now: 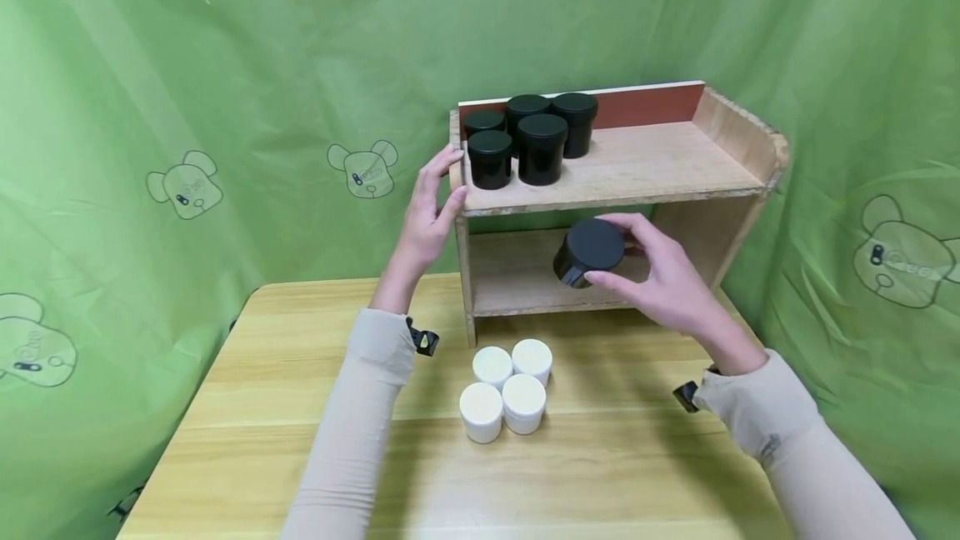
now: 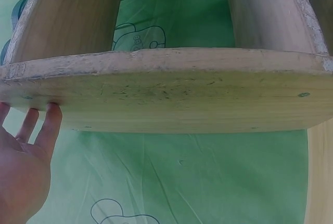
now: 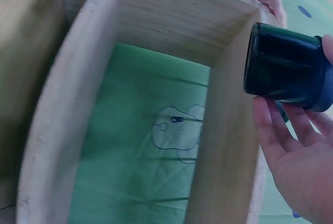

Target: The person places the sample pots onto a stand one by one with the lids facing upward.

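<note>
In my right hand point(image 1: 660, 273) I hold a black lidded jar point(image 1: 592, 248), slightly tilted, in front of the lower opening of a wooden shelf unit point(image 1: 675, 169). Thumb and fingers lie on opposite sides of the jar; the right wrist view shows its glossy body point(image 3: 286, 65) sideways. My left hand point(image 1: 427, 219) is at the unit's left side, fingers fairly straight. Its fingertips touch the outer face of the side panel point(image 2: 171, 99) in the left wrist view. Close beside it, several black jars point(image 1: 542, 148) stand grouped at the left of the top shelf.
Several white lidded jars point(image 1: 523, 402) stand together on the wooden table point(image 1: 315, 432), in front of the unit. The lower shelf point(image 1: 513, 282) lies under the top one. A raised side panel point(image 1: 738, 136) bounds the right. Green cloth point(image 1: 247, 40) hangs behind and at the sides.
</note>
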`<action>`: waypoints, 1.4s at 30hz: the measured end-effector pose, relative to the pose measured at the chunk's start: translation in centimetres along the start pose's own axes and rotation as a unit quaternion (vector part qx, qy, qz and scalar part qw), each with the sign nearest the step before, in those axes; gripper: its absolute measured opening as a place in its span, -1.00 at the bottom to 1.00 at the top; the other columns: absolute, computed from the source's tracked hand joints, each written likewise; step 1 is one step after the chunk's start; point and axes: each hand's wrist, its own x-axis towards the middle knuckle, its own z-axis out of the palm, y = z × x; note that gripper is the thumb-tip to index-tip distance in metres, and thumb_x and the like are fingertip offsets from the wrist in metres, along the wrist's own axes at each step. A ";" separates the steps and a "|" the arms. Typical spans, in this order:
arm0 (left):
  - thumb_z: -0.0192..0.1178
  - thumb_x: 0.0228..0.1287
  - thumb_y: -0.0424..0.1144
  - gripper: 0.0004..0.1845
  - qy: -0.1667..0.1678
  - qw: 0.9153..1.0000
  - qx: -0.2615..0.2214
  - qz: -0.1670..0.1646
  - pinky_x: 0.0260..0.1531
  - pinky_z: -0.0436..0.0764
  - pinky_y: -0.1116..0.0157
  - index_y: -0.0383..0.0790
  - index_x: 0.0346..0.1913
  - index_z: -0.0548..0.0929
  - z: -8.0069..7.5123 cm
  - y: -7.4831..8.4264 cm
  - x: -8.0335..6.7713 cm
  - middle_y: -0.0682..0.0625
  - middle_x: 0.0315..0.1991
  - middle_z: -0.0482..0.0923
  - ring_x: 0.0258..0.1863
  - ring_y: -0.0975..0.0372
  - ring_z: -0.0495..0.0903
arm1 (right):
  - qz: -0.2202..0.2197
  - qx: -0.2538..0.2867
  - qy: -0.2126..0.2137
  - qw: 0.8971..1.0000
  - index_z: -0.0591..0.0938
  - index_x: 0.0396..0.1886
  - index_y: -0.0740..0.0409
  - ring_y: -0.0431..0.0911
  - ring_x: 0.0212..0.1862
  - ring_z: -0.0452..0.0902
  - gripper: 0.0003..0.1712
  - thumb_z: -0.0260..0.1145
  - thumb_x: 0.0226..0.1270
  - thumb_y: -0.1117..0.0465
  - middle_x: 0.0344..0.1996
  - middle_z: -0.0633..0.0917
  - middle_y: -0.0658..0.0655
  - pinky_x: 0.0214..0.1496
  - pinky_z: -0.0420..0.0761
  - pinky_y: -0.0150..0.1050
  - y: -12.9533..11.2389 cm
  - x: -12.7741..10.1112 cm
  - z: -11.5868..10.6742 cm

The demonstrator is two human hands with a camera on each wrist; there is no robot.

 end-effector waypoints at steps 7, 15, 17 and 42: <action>0.02 0.60 -0.13 -0.44 0.002 1.000 0.001 0.007 0.64 0.06 0.13 -0.02 0.57 0.25 0.1 0.0 0.0 0.01 0.65 0.09 0.62 0.28 0.07 | -0.013 0.015 0.045 0.999 0.50 0.43 0.10 -0.43 0.06 0.52 -0.23 0.54 0.20 0.35 0.13 0.68 0.20 0.12 0.48 -0.64 -1.2 2.0 -1.4; 0.01 0.61 -0.09 -0.44 -0.002 1.000 0.004 -0.002 0.64 0.05 0.12 0.00 0.57 0.25 0.1 0.1 0.0 0.02 0.66 0.08 0.62 0.31 0.05 | 0.014 0.060 0.105 0.993 0.50 0.43 0.09 -0.32 0.10 0.53 -0.29 0.50 0.29 0.28 0.12 0.63 -0.05 0.10 0.54 -0.57 -1.8 4.4 -2.6; 0.02 0.61 -0.10 -0.44 0.000 1.000 0.003 -0.001 0.64 0.05 0.11 0.00 0.57 0.25 0.1 0.0 -0.1 0.02 0.66 0.08 0.62 0.30 0.06 | 0.023 0.074 0.119 0.990 0.51 0.42 0.05 -0.27 0.10 0.54 -0.31 0.49 0.30 0.25 0.11 0.62 -0.10 0.10 0.56 -0.55 -2.0 4.9 -2.7; 0.01 0.61 -0.11 -0.44 0.000 1.000 0.004 0.006 0.64 0.05 0.16 -0.01 0.57 0.25 0.1 -0.1 0.1 0.02 0.65 0.09 0.62 0.31 0.06 | 0.082 0.070 0.198 0.974 0.48 0.44 0.03 -0.28 0.04 0.46 -0.29 0.47 0.33 0.05 0.06 0.56 -0.13 0.07 0.55 -0.40 0.7 11.2 -1.8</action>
